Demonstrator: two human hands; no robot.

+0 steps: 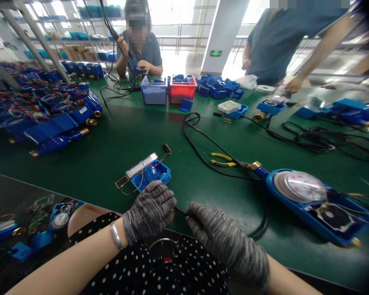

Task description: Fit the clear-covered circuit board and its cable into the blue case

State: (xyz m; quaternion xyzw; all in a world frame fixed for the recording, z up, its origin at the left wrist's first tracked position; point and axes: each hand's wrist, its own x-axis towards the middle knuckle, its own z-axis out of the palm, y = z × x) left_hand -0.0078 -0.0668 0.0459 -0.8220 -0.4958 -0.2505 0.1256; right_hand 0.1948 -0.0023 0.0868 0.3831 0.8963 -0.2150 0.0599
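Head view: both gloved hands are held low at the near edge of the green table (110, 135). The left hand (149, 211) is closed in a loose fist, and a thin black cable (181, 212) is seen coming out of it. The cable's other end is pinched in the curled fingers of the right hand (226, 241), so it is stretched short between the two gloves, just above the table edge. Whether it joins the thicker black loop (262, 225) beside the right hand cannot be told, since the glove covers it.

Just beyond the left hand an open blue housing (155, 172) is laid, with a white strip across its top. To the right a blue meter (307, 196) with a round dial is lying flat. Yellow-handled pliers (223, 159) are set farther back between them. Stacked blue meters (58, 119) are piled at the far left.

Across the table a blue bin (153, 94) and a red bin (182, 92) are placed side by side. One co-worker (140, 53) is seated behind them, and a second co-worker (276, 41) is leaning in at the right. Shelves (49, 37) and a white pillar (223, 32) are backed by bright windows.
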